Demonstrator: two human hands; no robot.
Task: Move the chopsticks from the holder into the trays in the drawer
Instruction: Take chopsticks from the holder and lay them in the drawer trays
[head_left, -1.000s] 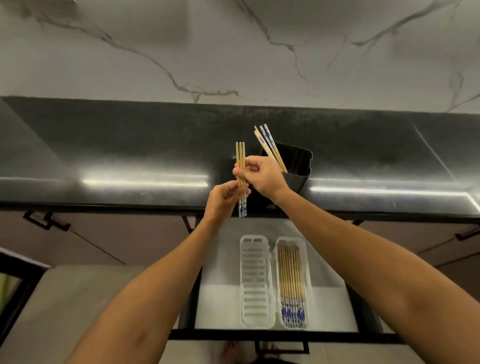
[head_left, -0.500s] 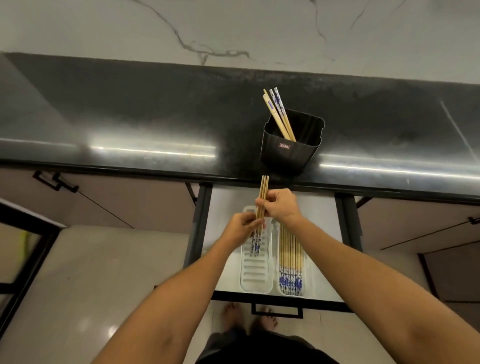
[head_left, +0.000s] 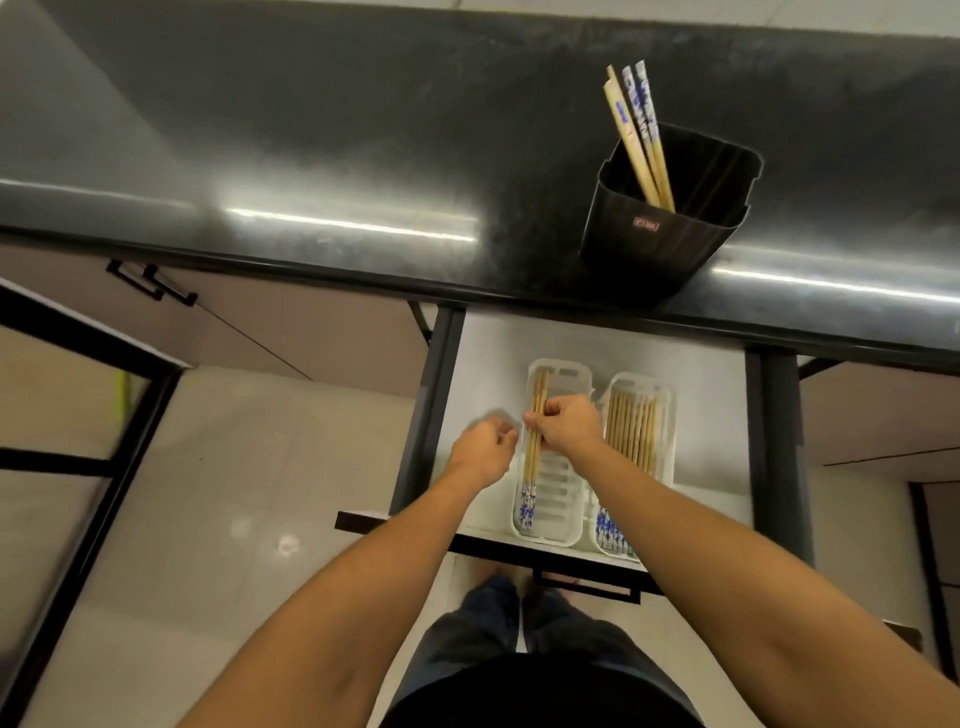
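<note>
A black holder (head_left: 665, 244) stands on the dark counter with three chopsticks (head_left: 640, 135) leaning in it. Below, the open drawer (head_left: 706, 374) holds two white slotted trays. The right tray (head_left: 667, 415) is filled with several bamboo chopsticks (head_left: 631, 426). A small bundle of chopsticks (head_left: 534, 457) lies along the left side of the left tray (head_left: 558, 488), blue-patterned ends toward me. My right hand (head_left: 566, 423) is shut on this bundle near its middle. My left hand (head_left: 485, 449) is just left of the tray, fingers curled, holding nothing.
The black counter edge (head_left: 363, 275) overhangs the back of the drawer. The drawer's black front handle (head_left: 587, 587) is near my legs. Cabinet doors with black handles (head_left: 150, 283) sit at the left, above a pale tiled floor (head_left: 234, 493).
Both hands came down from the holder to the drawer with the bundle. The bundle now lies in the left tray, and my left hand has let go and moved aside to the left.
</note>
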